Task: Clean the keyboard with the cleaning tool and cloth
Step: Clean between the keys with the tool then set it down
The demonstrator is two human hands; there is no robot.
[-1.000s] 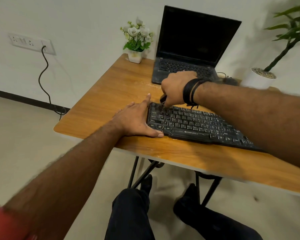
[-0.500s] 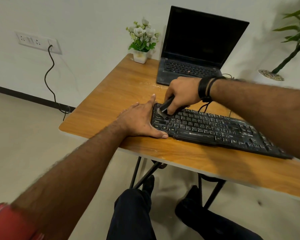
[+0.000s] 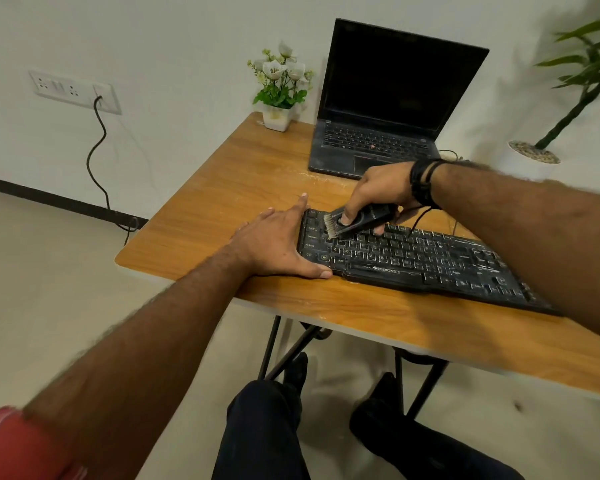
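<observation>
your left hand (image 3: 274,245) lay flat, fingers spread, bracing the keyboard (image 3: 413,261) at mid-frame on the table (image 3: 201,216). just beyond, your right hand (image 3: 378,192) gripped the cleaning tool (image 3: 355,221), bristles on the upper-left keys. farther back stood the laptop (image 3: 388,109).

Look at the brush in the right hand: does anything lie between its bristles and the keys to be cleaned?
Nothing visible does. The right hand grips the brush, and its bristles already rest on the keyboard near its left end. The left hand lies flat beside that end, clear of the bristles.
</observation>
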